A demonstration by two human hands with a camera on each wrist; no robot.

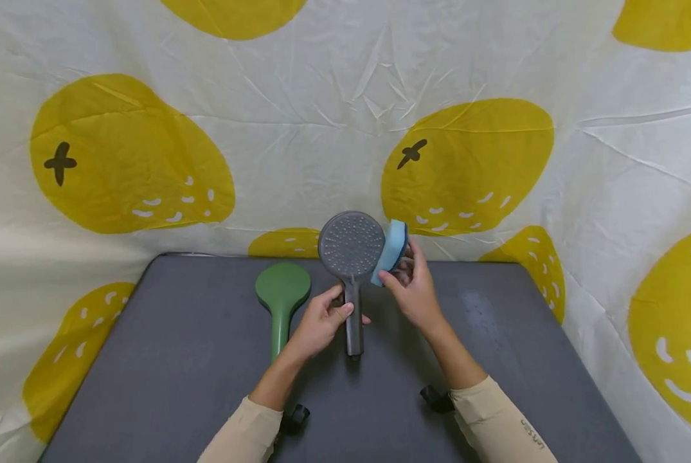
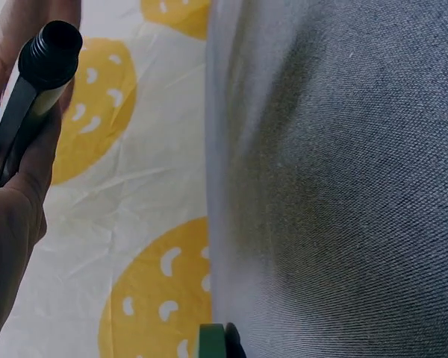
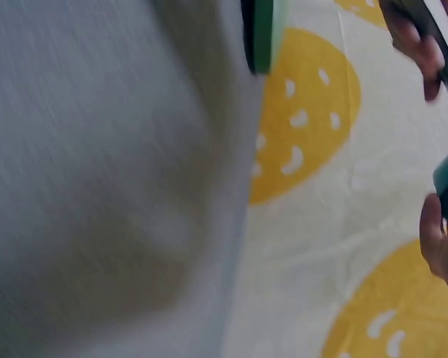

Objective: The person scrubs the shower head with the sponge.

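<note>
A: Item one?
B: I log a grey shower head (image 1: 351,257) upright over the table (image 1: 177,360), my left hand (image 1: 320,326) gripping its handle.
A: Item two?
B: Blue sponge (image 1: 392,251), pinched in my right hand (image 1: 416,292), touching its right rim. Green shower head (image 1: 281,302) lies left.

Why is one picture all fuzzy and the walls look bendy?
Head view: sharp, but the wide lens bends the lemon-print cloth and table edges; soft shadows lie under the arms. Left wrist view: the grey shower head handle is clear. Right wrist view: motion blur smears the table and the green shower head.
</note>
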